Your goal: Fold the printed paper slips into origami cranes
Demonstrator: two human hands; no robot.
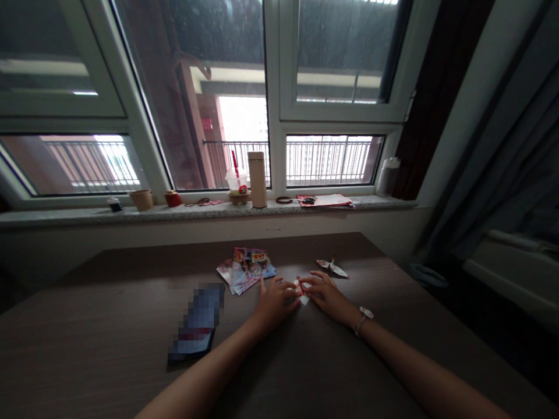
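A small folded piece of white and red paper (303,292) lies on the table between my two hands. From its left side my left hand (278,299) holds it, fingers bent and pressed to its edge. My right hand (328,295), with a pale band on the wrist, grips it from the right; its fingertips partly cover the paper. Just beyond the right hand rests a folded paper crane (332,267) with its wings spread. Past my left hand is a loose pile of colourful printed paper sheets (251,269).
On the brown table (109,326) a phone (197,323), blurred out, lies left of my left arm. Along the windowsill (209,214) stand a beige flask (257,180), a plastic cup with a red straw (236,179), a paper cup (141,200), scissors (308,200) and a grey bottle (388,176).
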